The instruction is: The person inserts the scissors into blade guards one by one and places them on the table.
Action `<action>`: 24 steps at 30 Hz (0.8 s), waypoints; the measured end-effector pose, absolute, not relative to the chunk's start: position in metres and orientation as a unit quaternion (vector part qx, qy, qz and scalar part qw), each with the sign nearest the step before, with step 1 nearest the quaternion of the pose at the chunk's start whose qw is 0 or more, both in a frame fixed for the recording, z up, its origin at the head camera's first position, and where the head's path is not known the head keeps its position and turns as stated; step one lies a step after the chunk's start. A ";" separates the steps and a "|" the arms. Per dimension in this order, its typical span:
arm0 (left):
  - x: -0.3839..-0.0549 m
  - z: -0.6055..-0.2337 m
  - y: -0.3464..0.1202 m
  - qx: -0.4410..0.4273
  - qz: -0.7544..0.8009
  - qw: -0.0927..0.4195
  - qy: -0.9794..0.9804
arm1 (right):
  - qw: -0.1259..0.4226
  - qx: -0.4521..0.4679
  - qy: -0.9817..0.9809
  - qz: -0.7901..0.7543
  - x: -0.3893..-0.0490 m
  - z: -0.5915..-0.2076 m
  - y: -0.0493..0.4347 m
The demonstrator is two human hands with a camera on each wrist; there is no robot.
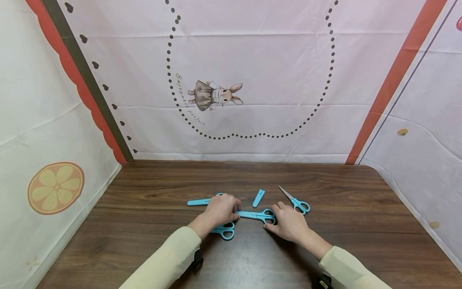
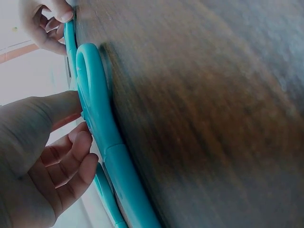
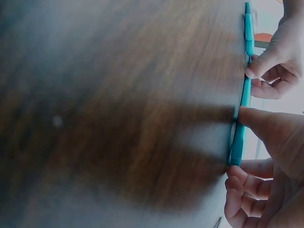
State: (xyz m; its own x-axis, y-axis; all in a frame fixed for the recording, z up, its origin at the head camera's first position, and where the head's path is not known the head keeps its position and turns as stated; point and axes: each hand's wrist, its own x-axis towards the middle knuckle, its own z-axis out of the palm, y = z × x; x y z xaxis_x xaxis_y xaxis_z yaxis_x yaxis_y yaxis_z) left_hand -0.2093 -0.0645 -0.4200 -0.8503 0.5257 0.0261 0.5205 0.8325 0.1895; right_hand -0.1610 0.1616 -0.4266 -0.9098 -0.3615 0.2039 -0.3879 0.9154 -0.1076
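Observation:
Blue-handled scissors (image 1: 252, 215) in a blue blade cover lie flat on the table between the two hands. My left hand (image 1: 221, 208) pinches the covered tip between thumb and fingers. At the other end, my right hand (image 1: 288, 222) holds the handle loops by their edges, thumb on the near side and fingers on the far side. In the right wrist view, both hands grip the same scissors (image 3: 244, 99). Another covered pair (image 2: 97, 95) lies close below my left hand, partly hidden by the forearm in the head view.
A third covered pair (image 1: 197, 202) sits beyond my left hand, its handles partly hidden. Past the right hand lie scissors (image 1: 297, 204) with bare blades. A loose blue cover (image 1: 258, 198) rests behind the middle pair. Printed cloth (image 1: 270, 80) hangs at the wooden table's (image 1: 162, 180) back edge.

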 end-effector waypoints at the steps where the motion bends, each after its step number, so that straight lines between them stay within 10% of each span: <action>1: -0.209 -0.420 -0.064 0.273 0.095 0.014 0.957 | 0.091 0.192 -0.974 0.074 -0.161 -0.426 0.162; 24: -0.209 -0.419 -0.064 0.261 0.094 0.029 0.960 | 0.087 0.174 -0.975 0.112 -0.163 -0.426 0.163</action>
State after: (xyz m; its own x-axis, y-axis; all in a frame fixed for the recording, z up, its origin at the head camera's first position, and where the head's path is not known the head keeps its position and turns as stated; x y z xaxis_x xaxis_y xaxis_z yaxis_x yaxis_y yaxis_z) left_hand -0.2088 -0.0636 -0.4189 -0.8617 0.5074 -0.0070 0.4963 0.8456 0.1966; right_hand -0.1634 0.1630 -0.4264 -0.9246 -0.3189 0.2086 -0.3580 0.9145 -0.1887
